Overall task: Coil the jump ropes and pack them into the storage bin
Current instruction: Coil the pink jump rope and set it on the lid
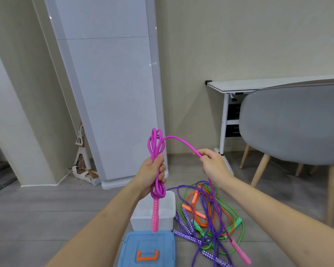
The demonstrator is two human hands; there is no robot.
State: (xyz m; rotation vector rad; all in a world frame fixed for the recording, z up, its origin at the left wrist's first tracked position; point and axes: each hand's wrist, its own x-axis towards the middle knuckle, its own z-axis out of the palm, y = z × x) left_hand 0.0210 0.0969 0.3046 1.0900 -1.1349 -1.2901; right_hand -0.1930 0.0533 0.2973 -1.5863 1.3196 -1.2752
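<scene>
My left hand (152, 173) grips a bundle of loops of the pink jump rope (156, 143), with one pink patterned handle (155, 216) hanging below the fist. The rope's free strand arcs right to my right hand (212, 162), which pinches it; from there it drops to the second pink handle (239, 251) on the floor. The white storage bin (170, 201) stands open on the floor below my left hand. A tangle of purple, green and orange jump ropes (206, 214) lies to the bin's right.
The bin's blue lid (131, 247) with an orange latch lies in front of the bin. A grey chair (297, 122) with wooden legs and a white desk (258, 84) stand at the right. A tall white panel (112, 93) leans against the wall behind.
</scene>
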